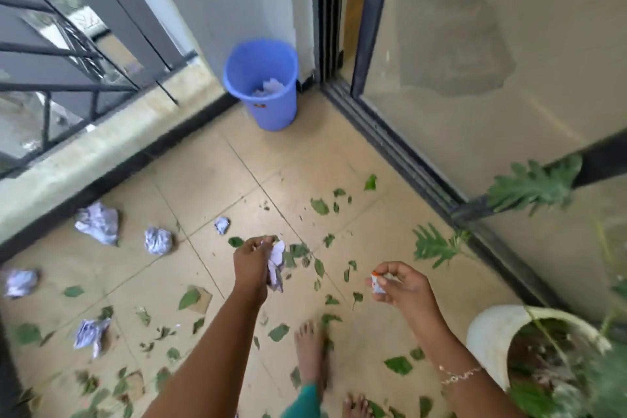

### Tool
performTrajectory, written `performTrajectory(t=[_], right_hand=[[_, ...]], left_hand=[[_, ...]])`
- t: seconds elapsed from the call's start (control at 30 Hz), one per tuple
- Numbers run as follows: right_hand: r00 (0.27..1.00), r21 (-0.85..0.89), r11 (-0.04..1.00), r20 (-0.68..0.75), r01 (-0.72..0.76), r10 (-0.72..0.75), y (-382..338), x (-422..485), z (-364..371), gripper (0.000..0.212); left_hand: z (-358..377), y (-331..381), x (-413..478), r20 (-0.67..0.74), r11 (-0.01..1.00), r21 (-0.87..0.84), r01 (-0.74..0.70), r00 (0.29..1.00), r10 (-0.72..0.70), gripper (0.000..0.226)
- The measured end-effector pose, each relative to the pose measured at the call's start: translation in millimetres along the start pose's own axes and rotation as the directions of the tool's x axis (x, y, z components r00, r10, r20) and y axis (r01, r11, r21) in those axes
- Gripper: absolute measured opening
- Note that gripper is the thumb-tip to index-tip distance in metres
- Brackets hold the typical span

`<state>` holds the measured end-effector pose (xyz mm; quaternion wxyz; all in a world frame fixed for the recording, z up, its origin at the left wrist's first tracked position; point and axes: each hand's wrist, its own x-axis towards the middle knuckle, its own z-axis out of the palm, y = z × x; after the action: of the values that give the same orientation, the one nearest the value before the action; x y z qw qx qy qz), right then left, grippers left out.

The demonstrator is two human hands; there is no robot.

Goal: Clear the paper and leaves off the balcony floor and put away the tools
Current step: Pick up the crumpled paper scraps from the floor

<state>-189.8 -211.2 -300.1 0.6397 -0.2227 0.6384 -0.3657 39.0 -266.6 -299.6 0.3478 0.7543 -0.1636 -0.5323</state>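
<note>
Here I see my left hand point(252, 261) in the middle of the frame, its fingers point(258, 243) curled around a crumpled paper point(276, 265). My right hand point(403, 283) pinches a small scrap point(377, 284). More paper balls point(98, 222) lie on the floor point(237, 180) at the left, among scattered leaves point(278, 332). The blue bin point(261, 85), upper middle, holds paper.

Blue bin point(268, 102), green leaves point(319, 205), beige floor point(210, 180).
</note>
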Motion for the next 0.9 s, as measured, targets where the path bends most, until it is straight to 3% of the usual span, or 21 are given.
performTrajectory(t=[0.1,0.23,0.33,0.43,0.67,0.9], right_hand=[[0.999,-0.054,0.998,0.03,-0.019,0.021,-32.4,12.3,24.1,0.022],[0.996,-0.064,0.995,0.05,-0.072,0.075,-73.2,55.0,70.5,0.017],[0.993,-0.062,0.992,0.045,-0.11,0.113,-105.6,97.2,112.2,0.018],[0.992,-0.079,0.99,0.05,-0.113,0.117,-139.9,135.0,155.1,0.018],[0.998,-0.048,0.997,0.023,-0.058,0.059,-223.4,232.3,230.2,0.012],[0.996,0.019,0.995,0.002,-0.093,0.093,-286.8,354.0,290.2,0.009]], left_hand=[[-11.6,22.2,8.8,-0.018,0.999,-0.024,0.035,0.999,-0.036,0.042],[-20.6,62.5,43.4,-0.04,0.971,-0.191,0.143,0.987,-0.153,0.016],[-27.4,92.9,82.3,0.011,0.908,-0.313,0.279,0.957,-0.291,0.037],[-35.4,125.9,120.9,-0.024,0.893,-0.271,0.36,0.924,-0.381,0.036],[-34.7,223.2,185.2,-0.057,0.902,-0.354,0.246,0.957,-0.284,0.027],[-10.8,272.0,246.9,0.014,0.82,-0.493,0.29,0.945,-0.326,0.027]])
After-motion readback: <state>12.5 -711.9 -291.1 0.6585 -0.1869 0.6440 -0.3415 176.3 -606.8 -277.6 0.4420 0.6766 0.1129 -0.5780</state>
